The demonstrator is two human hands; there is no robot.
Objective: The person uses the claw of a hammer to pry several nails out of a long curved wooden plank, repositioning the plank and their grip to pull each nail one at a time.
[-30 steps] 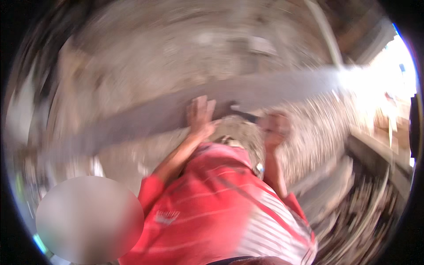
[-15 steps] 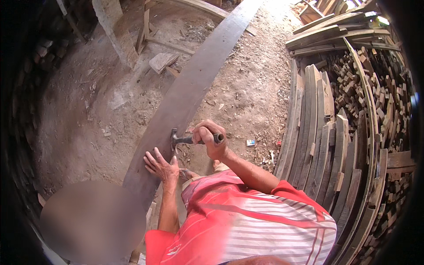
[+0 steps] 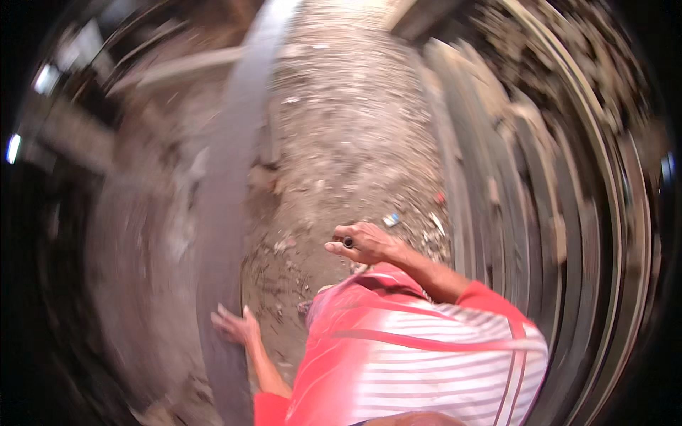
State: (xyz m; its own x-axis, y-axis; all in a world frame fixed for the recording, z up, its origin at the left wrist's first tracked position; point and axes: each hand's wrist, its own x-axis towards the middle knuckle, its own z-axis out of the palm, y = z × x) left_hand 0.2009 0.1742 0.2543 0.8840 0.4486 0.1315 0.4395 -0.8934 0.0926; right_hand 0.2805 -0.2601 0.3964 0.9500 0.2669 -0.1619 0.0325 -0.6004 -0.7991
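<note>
A long dark plank runs from the near left up past the top of the picture. My left hand rests on its right edge, fingers spread over the top face. To the right of the plank, my right hand is closed round a hammer. Only the round butt of the handle shows at the fist; the hammer's head is hidden. The right fist is clear of the plank.
Long boards stand stacked along the right, with smaller wood pieces heaped behind them. A small blue and white box lies on the littered dirt floor. A pale beam lies beyond the plank. Much is motion-blurred.
The view has swung, so the plank now runs more upright. My right hand with the hammer has moved off the plank; the hammer's head no longer shows. My left hand stays on the plank.
</note>
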